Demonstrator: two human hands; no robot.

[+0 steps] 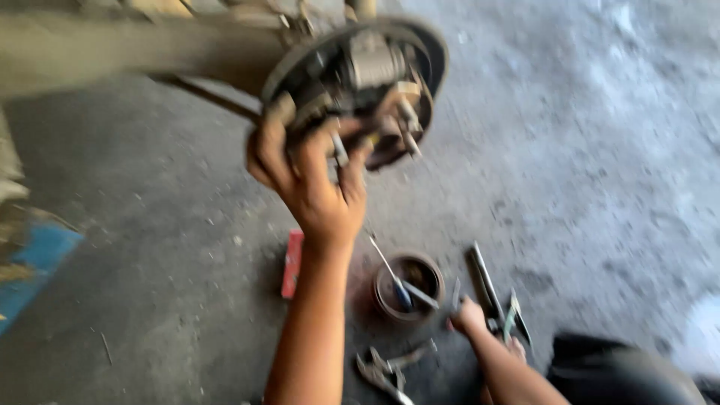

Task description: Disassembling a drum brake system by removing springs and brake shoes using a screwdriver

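Blurred view looking down from a person's head at a grey concrete floor (600, 150).

Nearest, at the bottom edge, the right hand (471, 316) reaches down among tools on the floor. Its fingers are curled, but motion blur hides whether they have closed on anything, so the grip cannot be told. Touching or just beside this hand, on its outer side, lie long dark pliers (484, 285) and a second plier-like tool with greenish handles (515, 319). Just to the inner side of the hand sits a small round rusty tin (409, 287), with a blue-handled screwdriver (394, 277) leaning out of it. Below the tin, nearer the person, lies a loose cluster of metal parts (386, 367). Further inward from the tin, a small red box (292, 262) rests flat on the floor.

Beyond these, the left forearm rises up the middle of the view. The left hand (311, 176) is raised, fingers spread wide and wrapped over the lower rim of a drum brake assembly (360, 82). The thumb sits on the outer left edge of the backing plate; the fingertips press on the shoe and spring parts at its bottom.

The brake assembly is directly above that hand, mounted on an axle (112, 49) running off left. Farthest left, a blue patch (30, 262) lies on the floor.
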